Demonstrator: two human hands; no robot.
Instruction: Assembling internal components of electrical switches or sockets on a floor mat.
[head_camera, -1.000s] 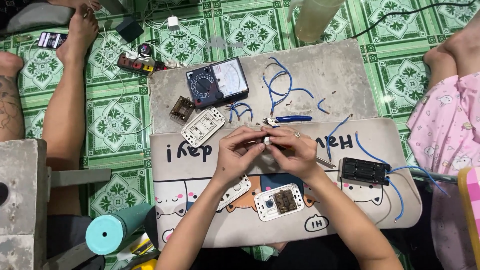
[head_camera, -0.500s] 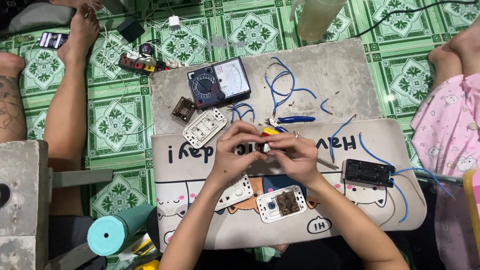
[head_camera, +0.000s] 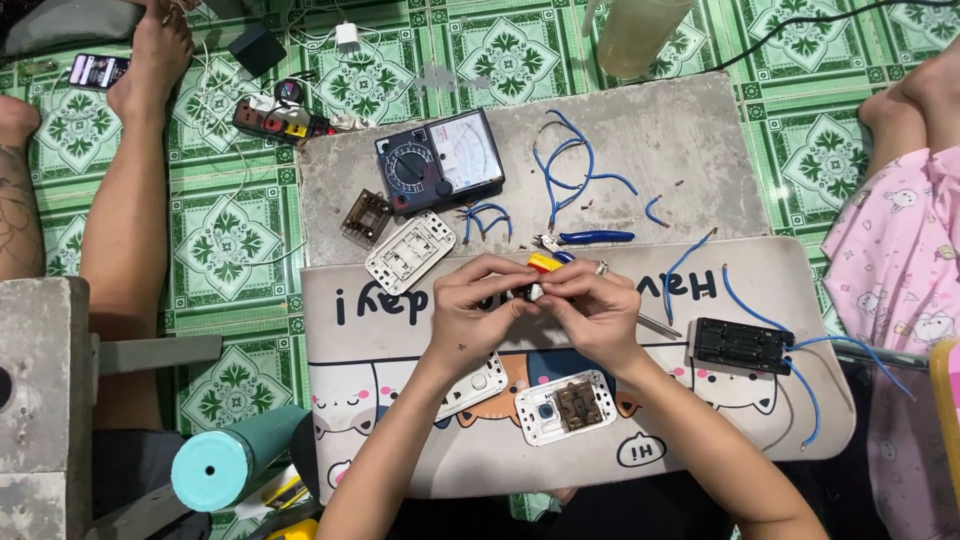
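My left hand (head_camera: 478, 312) and my right hand (head_camera: 588, 312) meet over a cartoon-printed mat (head_camera: 370, 400), fingers pinched together on a small white part (head_camera: 536, 292) between them. A yellow-handled tool (head_camera: 545, 262) lies just beyond my fingertips. Below my wrists rest a white switch module (head_camera: 478, 384) and a white socket frame with a brown insert (head_camera: 566, 406). What exactly each finger grips is hidden by my knuckles.
On the grey slab (head_camera: 700, 140) sit an analog multimeter (head_camera: 438, 160), blue-handled pliers (head_camera: 590, 238), loose blue wires (head_camera: 566, 170), a white switch plate (head_camera: 410, 250) and a brown part (head_camera: 366, 216). A black wired box (head_camera: 742, 345) lies right. Other people's legs (head_camera: 130, 190) flank left; a teal roll (head_camera: 235, 462) sits lower left.
My hands stayed joined and shifted slightly toward me on the mat. The yellow-handled tool has come into view beyond my fingers.
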